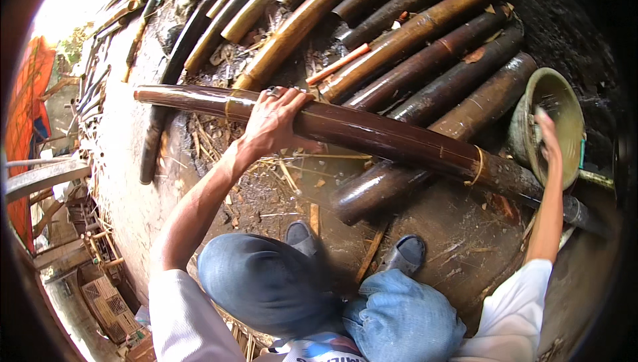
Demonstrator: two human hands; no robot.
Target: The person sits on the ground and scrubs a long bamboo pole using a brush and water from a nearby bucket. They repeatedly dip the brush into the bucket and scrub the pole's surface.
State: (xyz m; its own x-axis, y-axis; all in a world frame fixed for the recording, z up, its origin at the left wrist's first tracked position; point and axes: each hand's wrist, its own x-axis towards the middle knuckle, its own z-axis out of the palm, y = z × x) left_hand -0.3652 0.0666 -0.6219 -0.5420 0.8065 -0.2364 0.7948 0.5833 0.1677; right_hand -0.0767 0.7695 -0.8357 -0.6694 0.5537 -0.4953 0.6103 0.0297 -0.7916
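My left hand [278, 119] grips a long, wet, dark brown bamboo pole [379, 139] that lies crosswise over the other poles, from upper left to lower right. A ring shows on one finger of that hand. My right hand [549, 141] reaches to the right and holds the rim of a worn greenish bowl [565, 111], which is tilted on its side. I am crouching, and my knees in blue jeans and two grey shoes [405, 253] show below the pole.
Several thick brown and black bamboo poles [425, 36] lie side by side behind the held one. A thin orange stick [337, 64] rests among them. The ground [452, 229] is wet, muddy and littered with bamboo scraps. Thin canes [93, 83] and woven crates [109, 299] lie at the left.
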